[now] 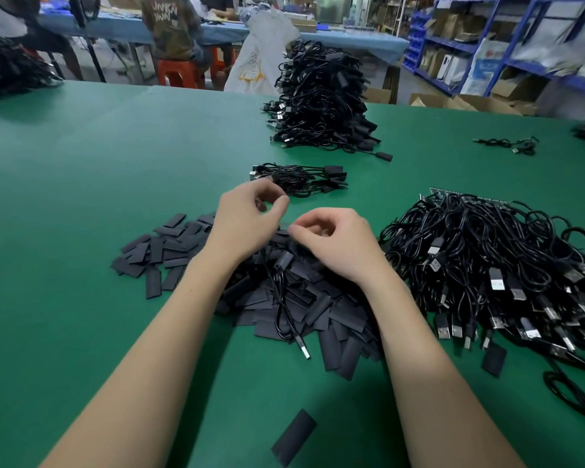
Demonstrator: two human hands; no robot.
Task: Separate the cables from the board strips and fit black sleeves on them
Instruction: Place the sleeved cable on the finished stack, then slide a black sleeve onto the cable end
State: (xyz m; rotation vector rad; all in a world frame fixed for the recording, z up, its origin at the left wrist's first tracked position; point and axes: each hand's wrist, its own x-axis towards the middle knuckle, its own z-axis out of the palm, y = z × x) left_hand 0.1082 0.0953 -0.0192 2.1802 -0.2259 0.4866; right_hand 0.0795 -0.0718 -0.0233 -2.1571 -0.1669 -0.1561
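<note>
Light, floppy sleeves (294, 298) and limp cable (282, 309): best pinched by an end; both hands (247, 221) (338, 241) curled, pinch unclear.

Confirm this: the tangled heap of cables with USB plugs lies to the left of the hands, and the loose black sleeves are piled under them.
Not quite. The head view shows the tangled cable heap to the right of the hands; the black sleeves are indeed piled under them.

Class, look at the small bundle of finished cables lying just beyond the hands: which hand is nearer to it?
The left hand. It hovers right at the near left end of the small bundle, while the right hand sits farther back toward the person, over the pile of sleeves.
</note>
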